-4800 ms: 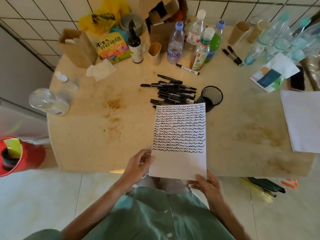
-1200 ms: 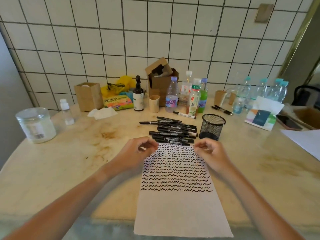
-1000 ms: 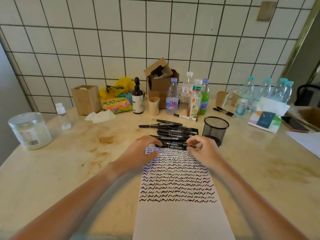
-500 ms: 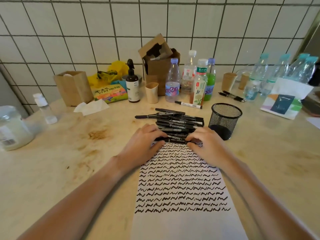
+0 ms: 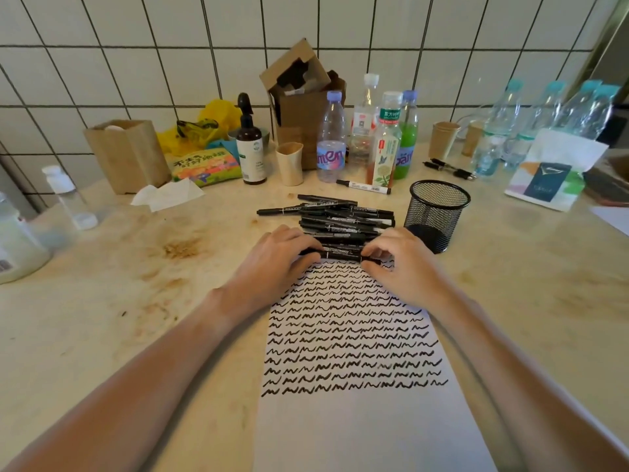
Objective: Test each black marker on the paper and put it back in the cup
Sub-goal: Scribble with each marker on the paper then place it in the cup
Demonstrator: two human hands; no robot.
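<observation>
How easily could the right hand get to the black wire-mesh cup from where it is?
Probably easily: the right hand sits just beside the black wire-mesh cup, with bare tabletop between them and the cup's mouth open and unobstructed.

markers: black, heaped flat at frame centre
paper: white, squiggle-filled, lower centre
cup: black mesh, upright, right of markers

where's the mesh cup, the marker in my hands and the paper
mesh cup (image 5: 438, 212), head view, front wall
marker (image 5: 342, 255), head view, mid-barrel
paper (image 5: 367, 434), head view, blank lower part
</observation>
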